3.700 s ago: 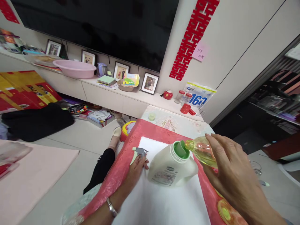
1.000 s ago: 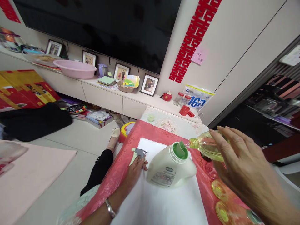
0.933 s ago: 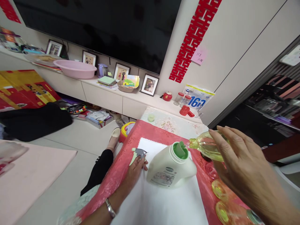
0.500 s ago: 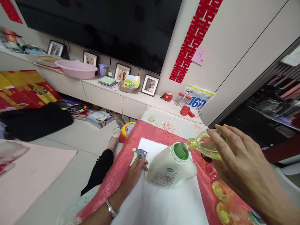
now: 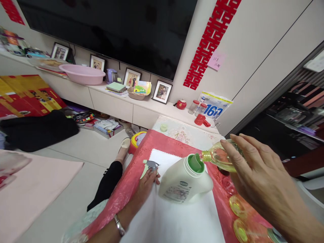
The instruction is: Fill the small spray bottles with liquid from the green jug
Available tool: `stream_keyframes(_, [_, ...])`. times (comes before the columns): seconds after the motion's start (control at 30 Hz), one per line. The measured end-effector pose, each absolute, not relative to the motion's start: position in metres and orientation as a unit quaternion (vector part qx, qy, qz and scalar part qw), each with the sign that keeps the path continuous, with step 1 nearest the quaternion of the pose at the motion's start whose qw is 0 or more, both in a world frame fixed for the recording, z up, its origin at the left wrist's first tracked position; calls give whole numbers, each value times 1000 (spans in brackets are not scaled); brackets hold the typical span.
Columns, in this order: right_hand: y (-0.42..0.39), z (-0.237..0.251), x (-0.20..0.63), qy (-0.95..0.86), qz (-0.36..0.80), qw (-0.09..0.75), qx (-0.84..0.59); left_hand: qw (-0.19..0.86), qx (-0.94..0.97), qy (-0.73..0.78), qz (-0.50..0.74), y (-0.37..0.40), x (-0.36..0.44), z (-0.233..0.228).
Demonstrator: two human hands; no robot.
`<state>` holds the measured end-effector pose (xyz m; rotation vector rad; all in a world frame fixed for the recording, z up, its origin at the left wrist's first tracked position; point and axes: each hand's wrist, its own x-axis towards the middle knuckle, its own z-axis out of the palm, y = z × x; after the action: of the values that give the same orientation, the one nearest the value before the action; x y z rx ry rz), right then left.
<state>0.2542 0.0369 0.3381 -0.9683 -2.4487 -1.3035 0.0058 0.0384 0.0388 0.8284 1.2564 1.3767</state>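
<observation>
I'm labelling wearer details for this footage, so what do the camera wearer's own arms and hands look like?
The left hand and right hand are both bare, with no gloves. A shiny silver-coloured metal bangle circles the left wrist; none shows on the right. No sleeve is visible on either forearm.

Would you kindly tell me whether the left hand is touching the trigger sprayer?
Touching: the head view shows the left hand with its fingers resting on the gray part of the trigger sprayer, with no visible gap.
</observation>
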Motion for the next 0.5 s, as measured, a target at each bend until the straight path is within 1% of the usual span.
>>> stream_keyframes(0.5, [36,343,242,-839,-450,92,-290,527,343,523,576,37,5,42])
